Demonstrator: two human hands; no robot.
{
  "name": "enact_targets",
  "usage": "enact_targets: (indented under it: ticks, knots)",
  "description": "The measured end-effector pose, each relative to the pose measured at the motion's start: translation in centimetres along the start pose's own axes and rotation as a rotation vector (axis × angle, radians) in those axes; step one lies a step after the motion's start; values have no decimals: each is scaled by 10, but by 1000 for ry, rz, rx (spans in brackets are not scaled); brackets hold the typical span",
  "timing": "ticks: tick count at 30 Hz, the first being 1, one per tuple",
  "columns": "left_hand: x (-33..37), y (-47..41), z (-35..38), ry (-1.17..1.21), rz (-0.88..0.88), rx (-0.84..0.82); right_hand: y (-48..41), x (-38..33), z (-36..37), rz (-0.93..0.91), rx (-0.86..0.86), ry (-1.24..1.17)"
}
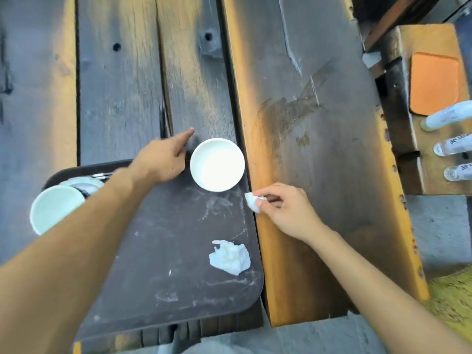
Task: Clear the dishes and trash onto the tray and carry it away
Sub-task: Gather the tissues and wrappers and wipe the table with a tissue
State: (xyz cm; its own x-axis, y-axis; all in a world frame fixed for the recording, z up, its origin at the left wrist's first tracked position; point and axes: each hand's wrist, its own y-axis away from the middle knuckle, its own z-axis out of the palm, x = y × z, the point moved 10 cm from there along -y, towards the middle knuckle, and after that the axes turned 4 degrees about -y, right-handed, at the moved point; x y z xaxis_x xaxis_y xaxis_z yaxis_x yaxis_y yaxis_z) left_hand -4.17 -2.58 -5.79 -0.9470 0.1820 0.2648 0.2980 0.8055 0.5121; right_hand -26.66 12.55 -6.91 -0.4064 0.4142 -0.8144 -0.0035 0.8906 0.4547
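Observation:
A dark scuffed tray (178, 251) lies on the wooden table in front of me. A white bowl (217, 164) stands at its far right corner. My left hand (163, 159) is just left of that bowl, forefinger stretched out, holding nothing I can see. My right hand (283, 208) pinches a small crumpled white napkin (252, 201) at the tray's right edge. A second crumpled napkin (229, 256) lies on the tray near its right side. At the tray's left end sit a pale bowl (56, 208), a plate and some cutlery (84, 186), partly hidden by my left arm.
The table is made of dark weathered planks (306, 123) with gaps between them. To the right stands a lower wooden bench with an orange pad (434, 85) and three clear bottles (452, 146). Grey ground and yellow-green grass (449, 297) show at the lower right.

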Motion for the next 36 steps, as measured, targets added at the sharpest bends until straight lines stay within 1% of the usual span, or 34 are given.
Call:
enact_targets:
  ticks: [2,4,7,9,13,15,18,21,24,26,28,30,33,35,36]
  knots:
    - [-5,32,16,54,-1,67,11,-5,21,24,-32,-8]
    - [-16,58,41,54,2,98,19,-11,39,27,-44,-5]
    - [-32,93,84,16,-45,14,25,-13,51,22,22,33]
    - [-35,119,106,-33,-85,-41,27,-14,58,12,51,114]
    - [-32,157,125,-55,-100,-78,29,-15,74,-65,27,342]
    - [-32,168,132,-53,-103,-104,31,-17,79,-102,37,408]
    - [-31,181,136,-44,-103,-120,34,-19,85,-127,53,439]
    - [-30,187,133,21,-84,-119,41,-21,84,-128,64,344]
    - [-40,198,114,246,-87,-10,53,-22,66,-93,193,219]
    - [-49,208,94,366,-97,103,61,-16,48,-37,320,214]
    - [-67,222,73,491,-153,235,66,-8,35,24,412,217]
    - [-96,239,56,631,-244,382,67,2,29,73,440,219]
    - [-152,268,38,795,-371,618,65,12,35,82,447,268]
    - [-188,286,28,835,-441,751,65,13,40,68,458,297]
    - [-207,294,27,829,-481,792,66,14,44,73,463,303]
